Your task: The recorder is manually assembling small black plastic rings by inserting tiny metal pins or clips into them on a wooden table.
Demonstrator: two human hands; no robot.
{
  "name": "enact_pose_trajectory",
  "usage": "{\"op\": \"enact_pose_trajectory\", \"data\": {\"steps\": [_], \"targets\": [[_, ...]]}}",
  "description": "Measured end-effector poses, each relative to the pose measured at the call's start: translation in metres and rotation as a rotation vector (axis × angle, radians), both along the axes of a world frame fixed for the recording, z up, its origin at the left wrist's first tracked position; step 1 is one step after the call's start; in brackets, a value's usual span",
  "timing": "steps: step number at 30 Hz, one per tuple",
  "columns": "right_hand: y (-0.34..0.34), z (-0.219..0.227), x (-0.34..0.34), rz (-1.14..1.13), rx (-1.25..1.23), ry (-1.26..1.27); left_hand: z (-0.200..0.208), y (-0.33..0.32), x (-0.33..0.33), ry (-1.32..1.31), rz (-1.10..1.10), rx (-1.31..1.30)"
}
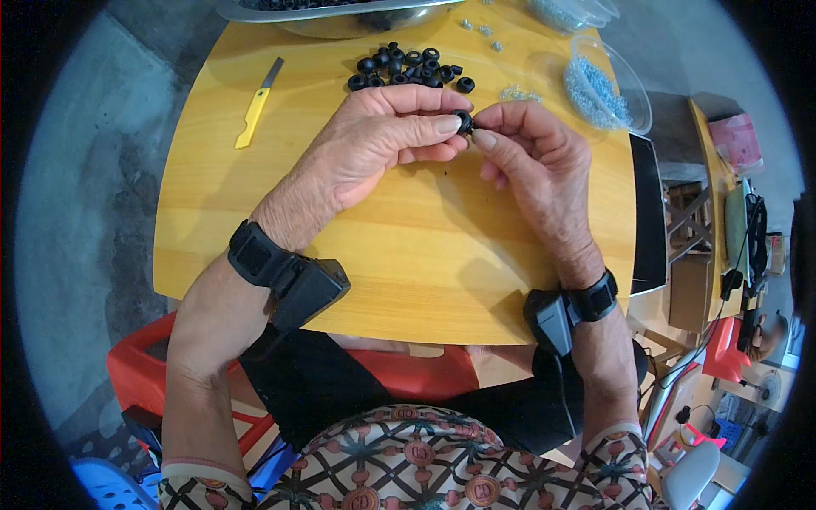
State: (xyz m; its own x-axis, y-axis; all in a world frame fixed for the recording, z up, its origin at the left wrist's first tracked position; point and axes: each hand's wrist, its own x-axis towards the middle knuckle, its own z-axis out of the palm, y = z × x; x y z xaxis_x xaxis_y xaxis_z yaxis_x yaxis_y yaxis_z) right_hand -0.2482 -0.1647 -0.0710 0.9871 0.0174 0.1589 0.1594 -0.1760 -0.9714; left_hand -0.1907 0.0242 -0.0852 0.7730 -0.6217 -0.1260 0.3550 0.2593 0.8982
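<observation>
One black part [463, 120] seems midway, above the worktop [408, 263]: the left hand [374, 136] pinches it; the right hand [542, 161] has thumb and finger pressed together at its edge (on what, I can't tell). The black pile [398, 68] beyond presumably remains.

A red plastic seat [138, 374] stands by a yellow wooden table [408, 263].

Table [382, 280]: yellow, faint wood grain
Held piece [464, 121]: black
Heaped pieces [396, 66], far edge: black
Knife [253, 115], left edge: yellow handle, grey blade
Beads [595, 95], far right corner: pale blue
Stool [433, 374], near edge: red
Shirt [408, 463]: cream, black lattice, dusty-red medallions
</observation>
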Motion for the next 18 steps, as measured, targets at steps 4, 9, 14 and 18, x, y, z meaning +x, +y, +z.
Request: {"op": "enact_pose_trajectory", "data": {"steps": [4, 9, 14, 18], "targets": [[0.0021, 0.0008, -0.0016, -0.013, 0.036, 0.009, 0.0008, 0.0001, 0.0, 0.008, -0.001, -0.017], [0.0031, -0.0047, -0.0015, -0.01, 0.052, -0.072, 0.0005, 0.0007, -0.0003, 0.011, -0.011, -0.032], [0.0033, -0.0041, -0.0017, 0.012, 0.075, -0.091, 0.0034, -0.0003, -0.004, -0.01, 0.012, -0.015], [0.003, -0.0054, -0.0018, 0.028, 0.09, -0.12, 0.0036, -0.001, -0.005, 0.015, 0.047, -0.05]]}}
